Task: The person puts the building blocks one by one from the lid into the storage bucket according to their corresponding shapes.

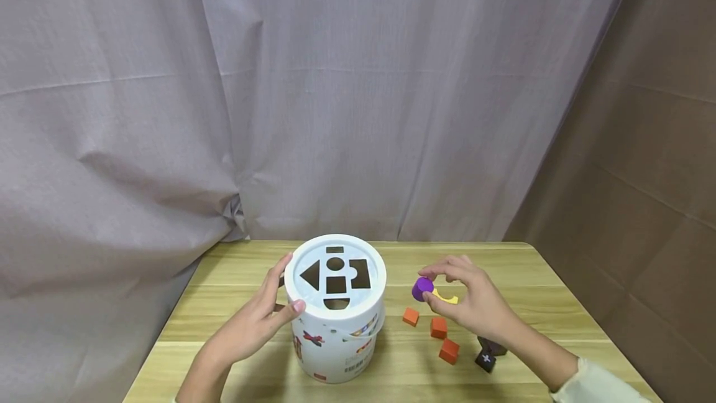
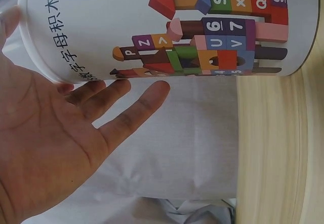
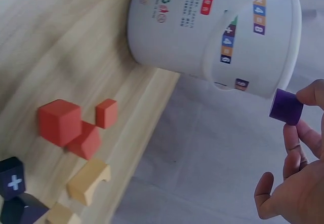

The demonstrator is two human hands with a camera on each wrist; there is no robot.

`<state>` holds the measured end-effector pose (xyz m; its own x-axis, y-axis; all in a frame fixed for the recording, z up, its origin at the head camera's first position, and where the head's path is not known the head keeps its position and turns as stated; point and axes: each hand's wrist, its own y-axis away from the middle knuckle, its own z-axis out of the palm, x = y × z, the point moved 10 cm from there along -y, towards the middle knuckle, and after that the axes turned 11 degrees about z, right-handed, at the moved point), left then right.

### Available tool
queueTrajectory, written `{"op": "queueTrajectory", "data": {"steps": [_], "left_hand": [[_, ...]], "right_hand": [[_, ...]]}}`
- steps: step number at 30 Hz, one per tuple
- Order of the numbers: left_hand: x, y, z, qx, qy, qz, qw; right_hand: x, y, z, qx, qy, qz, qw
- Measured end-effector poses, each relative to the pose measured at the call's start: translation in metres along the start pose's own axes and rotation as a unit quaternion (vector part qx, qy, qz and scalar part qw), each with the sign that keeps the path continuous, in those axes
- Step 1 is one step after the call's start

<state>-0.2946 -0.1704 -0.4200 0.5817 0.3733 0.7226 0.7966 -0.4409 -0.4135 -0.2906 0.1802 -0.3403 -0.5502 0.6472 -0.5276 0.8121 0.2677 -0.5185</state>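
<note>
A white bucket (image 1: 335, 353) printed with coloured building blocks stands upright on the table. Its pale lid (image 1: 363, 300) has several shaped holes, among them a triangle, a circle and a square. My left hand (image 1: 252, 322) rests against the bucket's left side, thumb on the rim; in the left wrist view its fingers are spread and fairly straight along the wall. My right hand (image 1: 475, 300) pinches a purple cylinder (image 1: 422, 289) between thumb and fingers, raised above the table to the right of the bucket. In the right wrist view the cylinder (image 3: 286, 106) overlaps the bucket's rim.
Right of the bucket lie orange-red blocks (image 1: 439, 328), a yellow arch block (image 1: 449, 298) partly behind the right hand, and a black block with a white plus (image 1: 485, 360) beside another dark block (image 1: 493, 346). A grey curtain (image 1: 335, 111) hangs behind the wooden table (image 1: 235, 278).
</note>
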Motion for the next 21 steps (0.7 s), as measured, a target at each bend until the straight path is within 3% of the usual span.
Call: {"op": "queueTrajectory", "data": {"steps": [21], "left_hand": [[0.001,0.0,-0.001,0.004,0.003,0.005,1.0]], "right_hand": [[-0.041,-0.034,0.01,-0.007,-0.033,-0.025,0.999]]}}
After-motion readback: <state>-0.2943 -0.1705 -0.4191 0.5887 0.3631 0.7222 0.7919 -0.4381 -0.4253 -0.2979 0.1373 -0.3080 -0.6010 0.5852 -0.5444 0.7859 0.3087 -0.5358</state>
